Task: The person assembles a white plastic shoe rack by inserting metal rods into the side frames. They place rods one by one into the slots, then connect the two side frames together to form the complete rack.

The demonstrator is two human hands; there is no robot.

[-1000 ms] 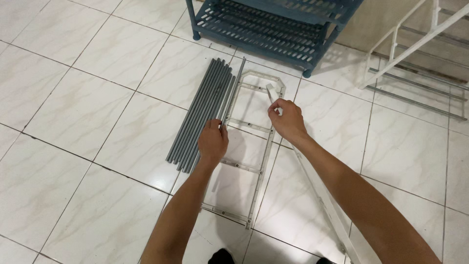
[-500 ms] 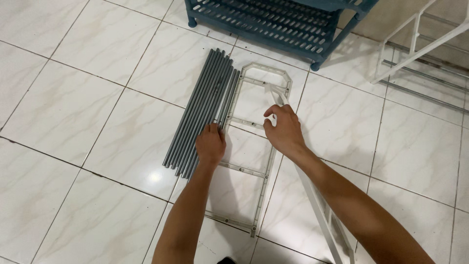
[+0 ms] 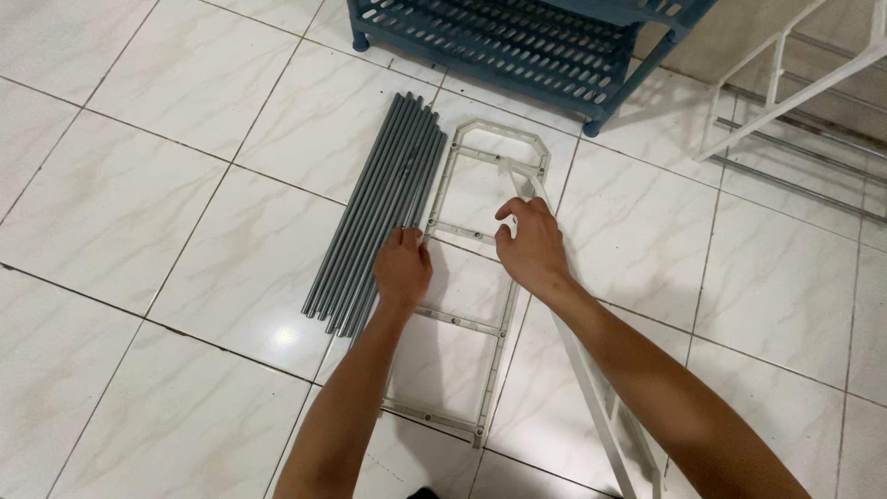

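Hands: left hand (image 3: 402, 271) flat on grey tubes (image 3: 379, 217), right hand (image 3: 533, 248) seemingly pinching white frame (image 3: 467, 277).

A frame (image 3: 480, 305) lay flat on the floor (image 3: 139, 203), with a bundle of rods (image 3: 379, 212) just left of it, touching its edge. A shelf rack (image 3: 517, 37) stood beyond both, at the far side. A second rack (image 3: 795, 83) stood far right.

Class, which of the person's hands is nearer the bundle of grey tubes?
Left. The left hand touches the bundle of grey tubes; the right hand sits farther right over the white frame.
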